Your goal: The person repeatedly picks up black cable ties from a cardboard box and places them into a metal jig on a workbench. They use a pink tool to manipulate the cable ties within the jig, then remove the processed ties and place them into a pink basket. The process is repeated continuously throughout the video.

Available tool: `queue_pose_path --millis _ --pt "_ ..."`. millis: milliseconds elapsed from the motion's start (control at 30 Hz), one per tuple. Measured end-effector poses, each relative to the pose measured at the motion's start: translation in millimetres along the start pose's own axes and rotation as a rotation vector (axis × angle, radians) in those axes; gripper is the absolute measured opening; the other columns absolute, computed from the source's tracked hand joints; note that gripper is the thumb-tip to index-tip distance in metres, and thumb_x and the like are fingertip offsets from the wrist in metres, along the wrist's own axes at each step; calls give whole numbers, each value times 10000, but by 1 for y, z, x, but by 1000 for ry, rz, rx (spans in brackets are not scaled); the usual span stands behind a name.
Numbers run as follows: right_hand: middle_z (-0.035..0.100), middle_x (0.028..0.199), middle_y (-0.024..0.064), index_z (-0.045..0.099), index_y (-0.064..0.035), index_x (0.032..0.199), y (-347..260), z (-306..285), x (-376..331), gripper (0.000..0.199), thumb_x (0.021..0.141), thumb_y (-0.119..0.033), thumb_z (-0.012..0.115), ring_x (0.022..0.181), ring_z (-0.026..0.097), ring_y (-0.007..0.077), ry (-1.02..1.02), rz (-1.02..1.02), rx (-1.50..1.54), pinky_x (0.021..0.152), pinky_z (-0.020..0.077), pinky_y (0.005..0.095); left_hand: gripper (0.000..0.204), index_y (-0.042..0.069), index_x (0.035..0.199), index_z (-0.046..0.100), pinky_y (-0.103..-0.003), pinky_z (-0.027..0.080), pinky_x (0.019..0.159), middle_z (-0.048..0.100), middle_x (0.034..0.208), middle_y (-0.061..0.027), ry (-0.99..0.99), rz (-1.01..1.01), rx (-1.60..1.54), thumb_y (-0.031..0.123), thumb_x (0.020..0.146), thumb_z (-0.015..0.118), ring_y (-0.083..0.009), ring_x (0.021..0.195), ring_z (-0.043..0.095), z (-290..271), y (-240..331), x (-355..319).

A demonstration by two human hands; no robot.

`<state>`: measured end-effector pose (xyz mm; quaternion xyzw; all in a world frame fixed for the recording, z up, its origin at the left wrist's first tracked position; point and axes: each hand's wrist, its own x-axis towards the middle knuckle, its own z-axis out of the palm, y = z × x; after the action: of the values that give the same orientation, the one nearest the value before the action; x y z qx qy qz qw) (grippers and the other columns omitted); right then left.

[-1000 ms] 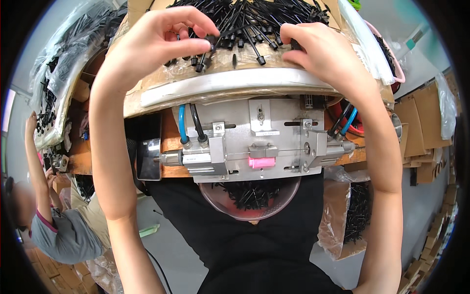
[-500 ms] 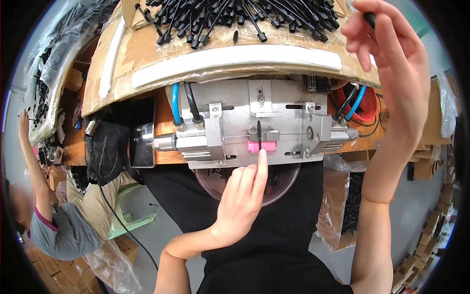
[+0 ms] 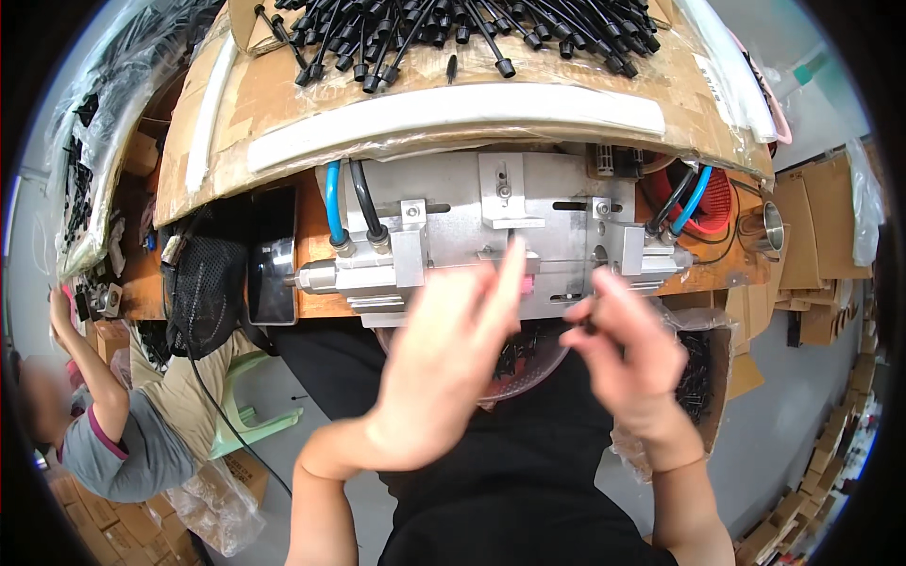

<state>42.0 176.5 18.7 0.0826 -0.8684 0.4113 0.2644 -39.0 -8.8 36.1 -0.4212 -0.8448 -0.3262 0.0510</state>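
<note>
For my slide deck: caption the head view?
Both hands raised before a metal fixture, below piled black parts.

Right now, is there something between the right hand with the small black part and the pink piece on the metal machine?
Yes: the left hand, fingers spread, covers most of the pink piece, beside the right hand pinching the small black part.
</note>
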Motion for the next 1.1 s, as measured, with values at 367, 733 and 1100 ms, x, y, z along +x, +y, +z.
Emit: queue_pose_path --millis 367,733,1100 --pt "471 651 64 492 34 1387 12 54 -25 700 753 -33 779 574 491 198 -127 -15 -75 549 436 335 172 19 1035 676 -289 478 767 639 910 -65 99 83 155 46 868 647 -172 791 586 -78 -81 111" --pt "648 824 108 628 35 1072 22 13 187 255 890 -143 643 694 596 182 -7 -263 -601 643 481 321 571 -69 1280 579 -332 489 771 566 919 -110 184 93 168 -48 710 614 -239 832 571 -5 0 -7" --pt "612 912 72 582 29 1167 8 -47 165 341 896 -150 685 722 547 139 -54 88 386 672 457 291 687 -99 1364 464 -295 482 787 487 916 -83 -56 -13 260 -33 697 614 -201 848 514 44 8 -32"
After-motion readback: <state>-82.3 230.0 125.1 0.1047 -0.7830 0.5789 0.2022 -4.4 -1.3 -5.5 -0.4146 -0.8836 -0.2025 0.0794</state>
